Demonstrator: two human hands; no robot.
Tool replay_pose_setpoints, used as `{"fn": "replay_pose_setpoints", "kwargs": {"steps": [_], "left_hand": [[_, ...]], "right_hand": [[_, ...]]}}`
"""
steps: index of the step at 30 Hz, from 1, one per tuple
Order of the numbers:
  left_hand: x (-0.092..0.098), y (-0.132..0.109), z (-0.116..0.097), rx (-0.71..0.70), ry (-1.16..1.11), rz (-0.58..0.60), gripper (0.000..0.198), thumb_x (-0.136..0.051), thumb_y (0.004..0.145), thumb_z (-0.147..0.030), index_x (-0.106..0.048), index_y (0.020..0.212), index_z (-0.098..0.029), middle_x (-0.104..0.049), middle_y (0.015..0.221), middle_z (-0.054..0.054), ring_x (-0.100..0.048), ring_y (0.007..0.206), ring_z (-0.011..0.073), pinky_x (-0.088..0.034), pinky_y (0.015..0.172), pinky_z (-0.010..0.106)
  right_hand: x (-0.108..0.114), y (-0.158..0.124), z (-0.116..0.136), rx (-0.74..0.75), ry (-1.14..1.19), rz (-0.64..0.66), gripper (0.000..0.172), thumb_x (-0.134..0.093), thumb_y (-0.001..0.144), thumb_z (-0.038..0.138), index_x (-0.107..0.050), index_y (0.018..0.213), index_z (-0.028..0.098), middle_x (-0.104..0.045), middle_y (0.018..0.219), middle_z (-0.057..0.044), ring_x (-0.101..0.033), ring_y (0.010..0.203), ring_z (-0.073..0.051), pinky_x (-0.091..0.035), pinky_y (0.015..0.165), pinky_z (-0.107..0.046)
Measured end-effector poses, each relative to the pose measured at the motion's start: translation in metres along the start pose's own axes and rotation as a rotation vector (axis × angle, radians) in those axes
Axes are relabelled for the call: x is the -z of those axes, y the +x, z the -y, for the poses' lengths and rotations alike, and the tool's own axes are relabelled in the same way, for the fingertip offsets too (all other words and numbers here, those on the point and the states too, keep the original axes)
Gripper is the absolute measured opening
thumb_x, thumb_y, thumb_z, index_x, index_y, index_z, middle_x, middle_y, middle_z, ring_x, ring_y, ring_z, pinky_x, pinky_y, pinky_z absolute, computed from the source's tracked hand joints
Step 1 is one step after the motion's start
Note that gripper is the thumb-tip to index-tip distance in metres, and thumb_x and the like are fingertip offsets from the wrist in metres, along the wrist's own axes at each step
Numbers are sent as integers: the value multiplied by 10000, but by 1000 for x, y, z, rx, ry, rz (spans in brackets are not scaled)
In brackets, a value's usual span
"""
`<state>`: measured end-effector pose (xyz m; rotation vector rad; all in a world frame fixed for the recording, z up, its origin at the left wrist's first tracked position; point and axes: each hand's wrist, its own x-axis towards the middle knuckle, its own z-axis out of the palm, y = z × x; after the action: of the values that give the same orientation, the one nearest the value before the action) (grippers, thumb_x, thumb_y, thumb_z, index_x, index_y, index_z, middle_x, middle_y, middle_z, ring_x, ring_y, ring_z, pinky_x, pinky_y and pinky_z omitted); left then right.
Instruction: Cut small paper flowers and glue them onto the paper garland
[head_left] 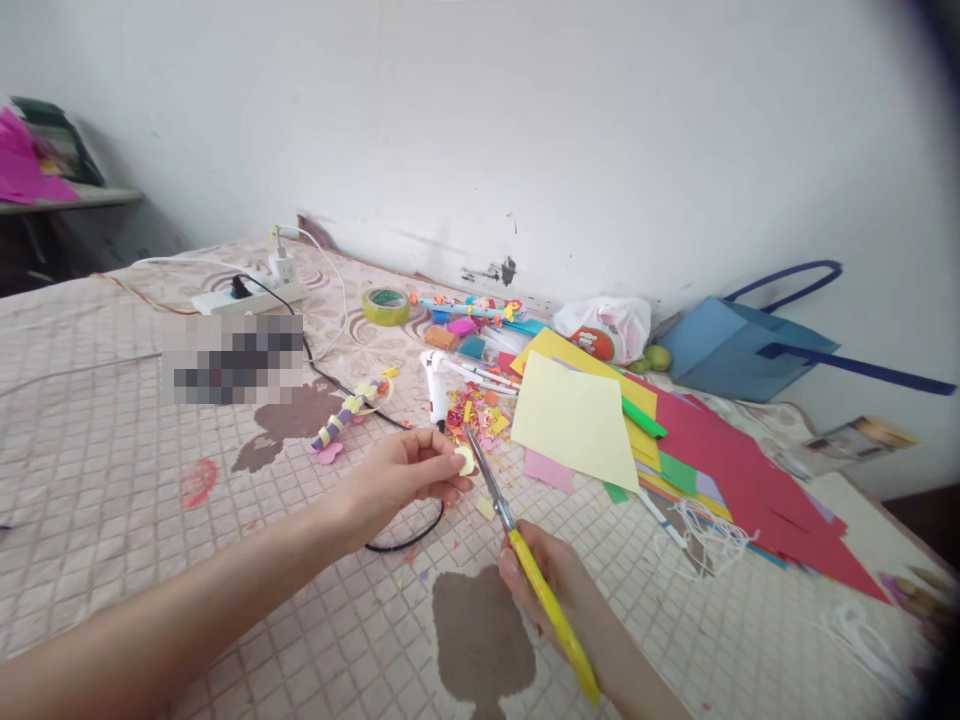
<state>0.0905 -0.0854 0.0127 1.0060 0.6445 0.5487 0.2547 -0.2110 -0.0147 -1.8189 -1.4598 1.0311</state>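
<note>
– Fingers point(439, 450) of the left hand point(405, 475), how do they stand?
– Pinched together on a small pale yellow paper piece point(466, 460), thumb on top, held just above the surface point(112, 480).
– And the right hand point(559, 590)?
– Its fingers are wrapped through the yellow handles of the scissors point(517, 545). The blades point up and away, with the tips beside the paper piece and touching its edge. I cannot tell whether they are cutting into it.
– What lies around?
– Just beyond the blades is a pile of coloured paper scraps point(472, 408), with a white glue gun point(433, 385) standing beside it. To the right, a pale yellow sheet point(574, 420) tops a fan of coloured paper, mostly red sheets point(742, 460). A green marker point(643, 418) rests on that stack.
– Further back?
– A roll of green tape point(385, 305), a white power strip point(247, 295) and a blue bag point(739, 345) sit near the wall. A black cable point(405, 542) loops under the left wrist.
</note>
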Motion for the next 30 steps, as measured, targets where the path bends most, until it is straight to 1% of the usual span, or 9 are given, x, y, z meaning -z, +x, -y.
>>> {"fn": "replay_pose_setpoints", "kwargs": {"steps": [3,8,13,22,30], "left_hand": [[1,0,-1,-39,4,-3,226,-703,704,-276,-535,703,-126,-670,709,22,-619,651,100,-483,688,240],[2,0,-2,-59,25,-9,232,-700,700,-282,-533,693,-121,-670,715,28,-622,653,107,-481,688,248],[1,0,-2,-56,18,-9,226,-699,699,-277,-532,694,-124,-665,702,22,-625,661,114,-479,696,257],[2,1,2,-72,3,6,219,-680,726,-281,-528,709,-124,-679,715,33,-622,658,102,-485,707,248],[3,2,3,-76,11,1,209,-672,734,-283,-536,714,-127,-677,717,28,-625,671,99,-487,710,238]], "right_hand": [[0,0,0,-3,-37,-6,286,-501,790,406,-359,645,205,-309,526,71,-293,448,-70,-238,408,-193],[3,-2,4,-12,-32,-4,272,-495,780,373,-347,623,209,-293,519,73,-285,454,-76,-233,416,-201],[5,-3,8,-29,-41,-1,251,-499,768,326,-346,613,201,-323,553,61,-290,498,-80,-260,452,-206],[3,-2,2,-13,-105,-27,239,-491,783,321,-361,622,202,-340,561,60,-311,510,-90,-270,463,-209],[4,-2,3,12,-111,-45,248,-500,782,324,-382,615,185,-378,547,57,-319,500,-79,-275,450,-196]]}}
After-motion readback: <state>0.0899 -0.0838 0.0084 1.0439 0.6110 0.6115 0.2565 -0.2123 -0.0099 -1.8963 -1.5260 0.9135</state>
